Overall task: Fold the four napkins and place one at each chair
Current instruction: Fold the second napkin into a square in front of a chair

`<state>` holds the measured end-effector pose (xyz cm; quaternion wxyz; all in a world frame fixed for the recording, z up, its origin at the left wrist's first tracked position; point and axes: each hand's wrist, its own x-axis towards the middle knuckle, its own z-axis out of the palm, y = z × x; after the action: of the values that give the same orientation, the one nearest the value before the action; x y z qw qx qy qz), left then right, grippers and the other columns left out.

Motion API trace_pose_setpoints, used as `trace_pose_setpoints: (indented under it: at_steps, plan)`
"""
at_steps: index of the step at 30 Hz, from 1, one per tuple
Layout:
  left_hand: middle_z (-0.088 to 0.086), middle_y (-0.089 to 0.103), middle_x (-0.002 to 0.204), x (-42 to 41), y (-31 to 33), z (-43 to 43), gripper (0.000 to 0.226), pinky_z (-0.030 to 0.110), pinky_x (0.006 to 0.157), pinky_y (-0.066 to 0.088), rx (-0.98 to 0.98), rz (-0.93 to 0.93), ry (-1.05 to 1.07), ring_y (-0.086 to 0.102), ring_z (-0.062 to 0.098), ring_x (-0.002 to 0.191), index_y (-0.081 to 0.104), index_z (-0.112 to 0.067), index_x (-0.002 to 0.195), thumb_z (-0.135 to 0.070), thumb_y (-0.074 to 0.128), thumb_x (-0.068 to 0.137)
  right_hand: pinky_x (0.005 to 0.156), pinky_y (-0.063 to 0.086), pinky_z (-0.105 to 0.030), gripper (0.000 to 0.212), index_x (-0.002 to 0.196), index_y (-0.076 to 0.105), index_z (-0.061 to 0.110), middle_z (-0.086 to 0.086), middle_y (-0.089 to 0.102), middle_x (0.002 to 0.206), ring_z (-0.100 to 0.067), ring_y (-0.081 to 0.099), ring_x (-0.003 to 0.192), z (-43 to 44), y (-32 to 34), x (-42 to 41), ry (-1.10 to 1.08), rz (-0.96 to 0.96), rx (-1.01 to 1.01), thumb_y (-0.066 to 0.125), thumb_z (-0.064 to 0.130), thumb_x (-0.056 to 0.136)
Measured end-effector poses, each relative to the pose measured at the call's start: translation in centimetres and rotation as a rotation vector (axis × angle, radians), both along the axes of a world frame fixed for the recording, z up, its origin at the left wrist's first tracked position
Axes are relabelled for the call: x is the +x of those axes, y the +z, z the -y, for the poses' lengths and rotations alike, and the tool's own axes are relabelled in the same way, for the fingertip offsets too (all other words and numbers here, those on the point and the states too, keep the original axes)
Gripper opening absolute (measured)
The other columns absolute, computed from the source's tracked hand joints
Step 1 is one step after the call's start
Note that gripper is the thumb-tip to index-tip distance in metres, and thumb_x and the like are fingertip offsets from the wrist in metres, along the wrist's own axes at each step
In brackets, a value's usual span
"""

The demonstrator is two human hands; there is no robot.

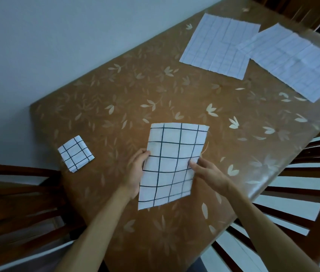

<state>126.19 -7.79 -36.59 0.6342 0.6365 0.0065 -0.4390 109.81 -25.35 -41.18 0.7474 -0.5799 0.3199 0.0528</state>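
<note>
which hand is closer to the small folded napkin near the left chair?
Left. The left hand is just right of the small folded napkin; the right hand is farther right.

Brown leaf-patterned table [116, 91]: small folded napkin [76, 153], two flat unfolded napkins [221, 45] [294, 61] overlapping.

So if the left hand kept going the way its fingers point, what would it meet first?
Likely nothing new: the left hand already grips the held napkin, fingers pointing right across it toward the right hand. Depth is unclear.

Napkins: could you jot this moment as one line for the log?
step: folding second napkin | left hand + right hand: gripping half-folded napkin | folded napkin: near left chair | flat napkins: two left
</note>
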Motion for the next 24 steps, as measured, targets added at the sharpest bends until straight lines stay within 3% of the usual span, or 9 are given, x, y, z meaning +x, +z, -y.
trace_pose_setpoints:
  at_steps: [1,3,7,11,13,16,19,21,24]
  plan:
    - [0.019,0.067,0.109,0.3,0.0,-0.1,0.027,0.047,0.088,0.053,0.021,-0.046,0.016,0.065,0.034,0.099,0.059,-0.002,0.115,-0.021,0.045,0.103,0.101,0.049,-0.038,0.048,0.128,0.059,0.016,0.0,0.068,0.123,-0.021,0.064,0.116,0.1,-0.2,0.3,0.017,-0.004,0.054,0.069,0.041,0.087]
    - [0.018,0.068,0.115,0.7,-0.8,-0.4,0.028,0.052,0.093,0.052,0.097,-0.075,0.044,0.066,0.035,0.105,0.059,-0.004,0.118,-0.023,0.046,0.103,0.101,0.049,-0.047,0.046,0.123,0.063,0.008,-0.008,0.069,0.122,-0.029,0.066,0.112,0.3,-0.3,1.0,0.02,-0.015,0.117,0.072,0.033,0.085]
    - [0.012,0.069,0.12,1.1,-2.7,-1.6,0.034,0.047,0.099,0.051,0.215,-0.045,0.039,0.067,0.027,0.11,0.058,-0.009,0.124,-0.032,0.056,0.099,0.089,0.056,-0.043,0.036,0.111,0.072,0.01,-0.013,0.061,0.13,-0.03,0.067,0.109,0.9,-0.6,2.1,0.006,-0.01,0.091,0.079,0.022,0.078]
    - [0.01,0.073,0.112,1.5,-3.6,-2.9,0.043,0.04,0.073,0.06,0.274,-0.002,-0.158,0.072,0.025,0.098,0.05,-0.012,0.128,-0.017,0.07,0.09,0.093,0.055,-0.047,0.036,0.109,0.073,0.025,-0.007,0.055,0.135,-0.026,0.063,0.115,1.6,-1.4,2.4,0.023,-0.01,0.011,0.084,0.027,0.074]
    - [0.008,0.074,0.108,1.6,-4.0,-3.3,0.051,0.041,0.072,0.061,0.289,0.045,-0.215,0.073,0.024,0.095,0.045,-0.018,0.13,-0.009,0.072,0.088,0.096,0.053,-0.05,0.036,0.113,0.07,0.027,-0.008,0.057,0.133,-0.026,0.063,0.115,2.0,-1.7,2.4,0.039,-0.01,-0.003,0.08,0.021,0.079]
    - [0.008,0.075,0.104,1.6,-4.4,-3.2,0.057,0.049,0.081,0.06,0.306,0.132,-0.155,0.073,0.025,0.093,0.042,-0.031,0.133,-0.005,0.069,0.089,0.091,0.055,-0.047,0.064,0.138,0.047,0.024,-0.006,0.07,0.119,-0.019,0.07,0.103,2.2,-1.9,2.7,0.039,-0.061,-0.014,0.076,0.011,0.082]
    - [0.007,0.077,0.098,1.6,-4.7,-3.0,0.042,0.054,0.082,0.059,0.282,0.183,-0.103,0.073,0.026,0.092,0.055,-0.026,0.125,-0.002,0.063,0.092,0.084,0.053,-0.024,0.098,0.153,0.013,0.03,-0.006,0.072,0.115,0.001,0.068,0.099,2.2,-2.0,2.8,0.074,-0.061,-0.062,0.075,0.004,0.082]
    - [0.006,0.076,0.102,1.7,-4.7,-3.2,0.033,0.051,0.082,0.059,0.268,0.204,-0.128,0.073,0.027,0.097,0.062,-0.021,0.12,-0.003,0.065,0.092,0.089,0.054,-0.024,0.089,0.147,0.03,0.028,-0.01,0.071,0.116,-0.005,0.068,0.104,2.3,-2.0,2.7,0.109,-0.031,-0.109,0.076,-0.002,0.079]
    - [0.003,0.075,0.107,2.0,-4.4,-3.5,0.045,0.023,0.067,0.057,0.25,0.25,-0.161,0.072,0.02,0.098,0.065,-0.015,0.12,0.0,0.078,0.079,0.086,0.054,-0.021,0.063,0.127,0.061,0.018,-0.013,0.065,0.119,-0.017,0.068,0.104,2.5,-1.6,2.7,0.144,-0.063,-0.238,0.085,0.004,0.07]
